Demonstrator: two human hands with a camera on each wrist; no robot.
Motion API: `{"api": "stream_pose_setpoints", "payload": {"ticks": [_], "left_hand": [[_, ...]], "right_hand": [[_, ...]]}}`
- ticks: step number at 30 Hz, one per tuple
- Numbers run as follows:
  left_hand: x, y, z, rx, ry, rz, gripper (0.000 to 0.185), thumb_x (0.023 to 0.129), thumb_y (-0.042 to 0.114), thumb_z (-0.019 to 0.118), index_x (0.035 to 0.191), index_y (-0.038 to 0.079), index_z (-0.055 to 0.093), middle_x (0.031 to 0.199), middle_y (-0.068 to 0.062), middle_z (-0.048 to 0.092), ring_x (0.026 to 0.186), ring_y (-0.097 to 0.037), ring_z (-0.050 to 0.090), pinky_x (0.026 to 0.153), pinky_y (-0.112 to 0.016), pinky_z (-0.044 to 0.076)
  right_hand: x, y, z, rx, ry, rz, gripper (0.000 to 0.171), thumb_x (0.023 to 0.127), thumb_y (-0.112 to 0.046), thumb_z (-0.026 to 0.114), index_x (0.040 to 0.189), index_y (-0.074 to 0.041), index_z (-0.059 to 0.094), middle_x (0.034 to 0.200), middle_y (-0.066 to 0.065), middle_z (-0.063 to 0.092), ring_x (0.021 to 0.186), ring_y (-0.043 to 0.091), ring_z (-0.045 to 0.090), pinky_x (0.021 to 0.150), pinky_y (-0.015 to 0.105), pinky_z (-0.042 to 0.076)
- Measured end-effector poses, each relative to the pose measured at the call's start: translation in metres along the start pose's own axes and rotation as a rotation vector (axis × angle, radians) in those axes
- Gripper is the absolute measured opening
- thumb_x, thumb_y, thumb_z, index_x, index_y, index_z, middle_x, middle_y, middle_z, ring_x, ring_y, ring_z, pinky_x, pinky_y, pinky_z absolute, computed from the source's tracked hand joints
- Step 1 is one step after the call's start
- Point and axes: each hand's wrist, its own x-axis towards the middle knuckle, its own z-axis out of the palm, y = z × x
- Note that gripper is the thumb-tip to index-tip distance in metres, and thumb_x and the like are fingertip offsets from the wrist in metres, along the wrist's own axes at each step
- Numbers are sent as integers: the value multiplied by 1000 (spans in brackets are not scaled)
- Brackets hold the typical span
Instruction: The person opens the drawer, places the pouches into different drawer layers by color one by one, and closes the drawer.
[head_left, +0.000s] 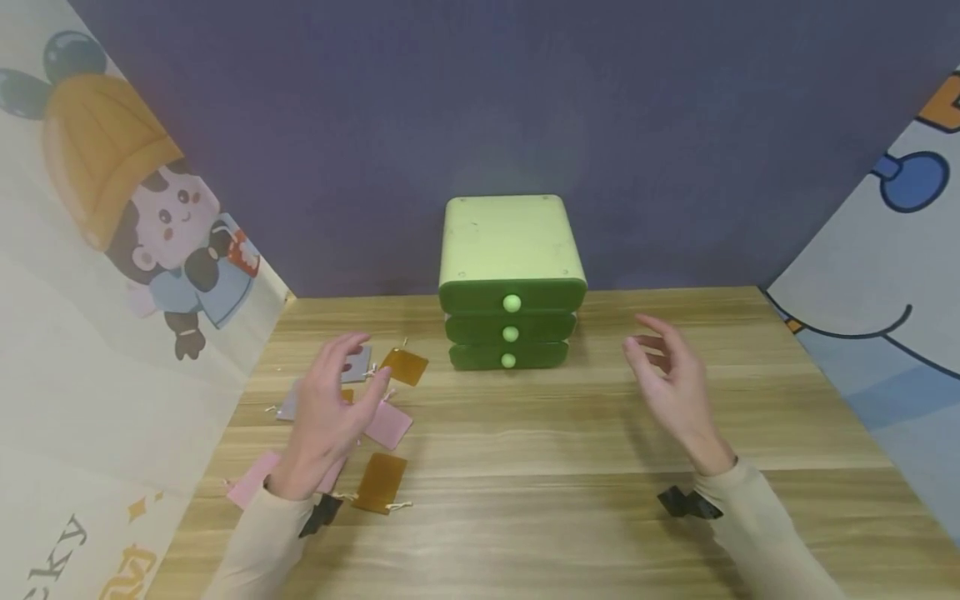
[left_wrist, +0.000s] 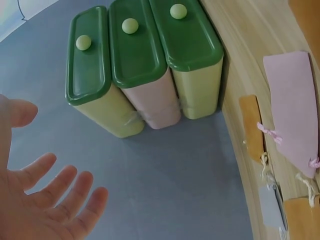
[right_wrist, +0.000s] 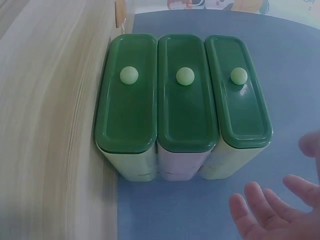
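The left hand, fingers loosely spread and holding nothing, hovers lower left over small pink, amber and grey pouches. The right hand, also relaxed and holding nothing, hangs right of centre above bare wooden table. The green three-drawer chest, drawers seemingly closed, stands centre against the purple backdrop.

The table is seen from above by the head camera, while the green drawer box is shown close up by both wrist cameras.
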Motion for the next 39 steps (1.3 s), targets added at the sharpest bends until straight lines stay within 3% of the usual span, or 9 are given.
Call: {"api": "stream_pose_setpoints", "payload": {"ticks": [11,19,27,32,39], "left_hand": [[6,11,11,1,-28,-29,52,91,17,82,138,3,64,132,-17,71,107,-34,70,90,-52,57],[9,14,19,-28,-15,2,49,91,15,81,136,5,66,128,-14,73,103,-33,72,88,-54,58],[13,19,26,-41,-44,-11,49,91,21,83,135,6,67,128,-14,73,104,-31,71,92,-50,54],[16,19,31,-62,-58,-12,47,92,16,81,135,6,67,126,-12,73,100,-29,73,87,-47,59],[16,24,42,-137,-112,-87,46,94,16,79,138,9,65,128,-9,71,105,-32,72,90,-50,60]], "right_hand": [[2,-1,6,12,-7,18,38,103,0,64,141,3,62,133,-22,59,108,-9,65,90,7,53],[5,-2,14,33,-9,37,37,105,-3,63,142,4,61,133,-20,59,109,-9,65,90,9,53],[11,-7,21,55,-30,74,38,106,-5,62,143,3,60,143,18,63,109,-9,64,91,10,53],[15,-8,24,69,-28,86,37,107,-7,61,143,3,60,144,20,63,109,-10,63,90,9,52],[20,-6,30,89,-39,104,38,107,-8,61,143,4,59,143,20,64,109,-11,63,90,9,52]]}}
